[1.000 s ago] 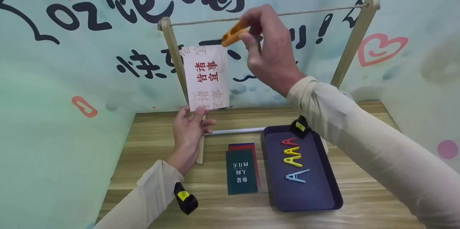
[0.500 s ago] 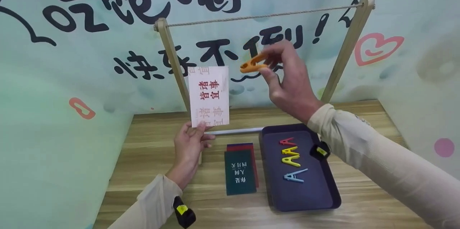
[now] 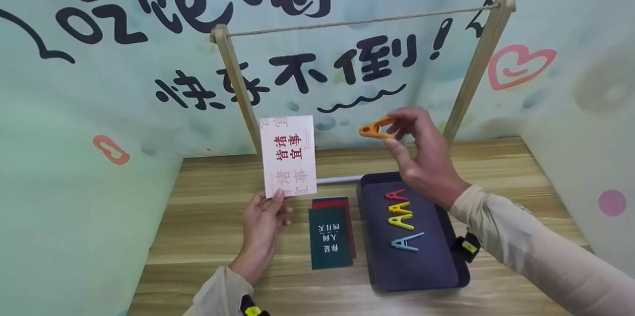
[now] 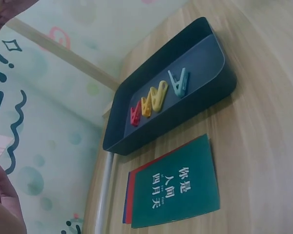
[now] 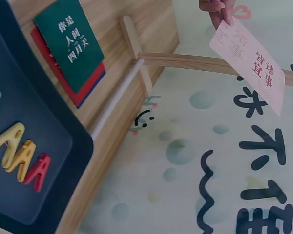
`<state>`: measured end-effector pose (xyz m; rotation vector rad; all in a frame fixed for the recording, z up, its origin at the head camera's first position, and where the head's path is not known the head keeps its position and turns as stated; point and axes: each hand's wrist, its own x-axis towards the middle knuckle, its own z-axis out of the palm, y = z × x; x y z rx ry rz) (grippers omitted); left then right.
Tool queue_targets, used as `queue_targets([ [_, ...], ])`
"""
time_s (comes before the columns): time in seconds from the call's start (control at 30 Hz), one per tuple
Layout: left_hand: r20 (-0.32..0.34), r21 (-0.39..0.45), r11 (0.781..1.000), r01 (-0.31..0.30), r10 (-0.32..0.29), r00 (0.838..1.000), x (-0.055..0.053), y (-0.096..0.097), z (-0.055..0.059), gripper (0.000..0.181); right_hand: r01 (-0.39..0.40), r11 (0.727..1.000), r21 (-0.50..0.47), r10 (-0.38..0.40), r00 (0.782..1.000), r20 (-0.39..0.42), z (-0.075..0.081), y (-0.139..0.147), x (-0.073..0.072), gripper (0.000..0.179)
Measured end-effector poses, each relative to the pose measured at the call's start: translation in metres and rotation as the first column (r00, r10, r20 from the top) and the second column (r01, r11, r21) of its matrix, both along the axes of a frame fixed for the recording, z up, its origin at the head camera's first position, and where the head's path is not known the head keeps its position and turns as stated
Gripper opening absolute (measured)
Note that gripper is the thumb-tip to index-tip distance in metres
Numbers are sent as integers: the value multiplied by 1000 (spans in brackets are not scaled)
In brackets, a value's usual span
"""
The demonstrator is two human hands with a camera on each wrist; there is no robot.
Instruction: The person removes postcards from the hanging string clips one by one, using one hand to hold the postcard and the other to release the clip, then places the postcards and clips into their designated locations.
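Note:
My left hand (image 3: 263,231) pinches the lower edge of a white card (image 3: 288,157) printed with red characters, holding it upright below the rope. The same card (image 5: 251,61) shows in the right wrist view, gripped at one corner. My right hand (image 3: 429,152) pinches an orange clothespin (image 3: 377,129) between thumb and fingers, over the far end of the dark tray (image 3: 416,276). Card and clothespin are apart. Between the hands, on the table, lies a small stack of cards, with a dark green card (image 3: 331,239) on top and red and blue ones under it.
A rope (image 3: 357,22) runs between two wooden posts (image 3: 478,68) at the back, joined low by a white rod (image 3: 340,179). In the tray lie a red clothespin (image 3: 395,195), two yellow clothespins (image 3: 401,221) and a light blue clothespin (image 3: 407,242). A printed backdrop stands behind.
Both hands have come down from near the rope, still holding the card and the orange clothespin. The right hand has also moved right, widening the gap between clothespin and card.

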<state>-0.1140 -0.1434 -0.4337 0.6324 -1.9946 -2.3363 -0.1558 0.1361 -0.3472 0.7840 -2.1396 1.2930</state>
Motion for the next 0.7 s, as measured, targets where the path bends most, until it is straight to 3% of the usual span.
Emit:
queue_targets([
  [0.3, 27, -93, 995, 24, -22, 999, 19, 17, -25, 28, 13, 999, 44, -11, 999, -50, -37, 19, 17, 45],
  [0.5, 41, -125, 991, 56, -51, 998, 39, 20, -49, 29, -24, 1000, -20, 25, 999, 35, -56, 26, 36, 44],
  [0.7, 59, -168, 983, 81, -72, 996, 54, 17, -72, 31, -13, 999, -33, 15, 998, 64, -74, 30, 47, 45],
])
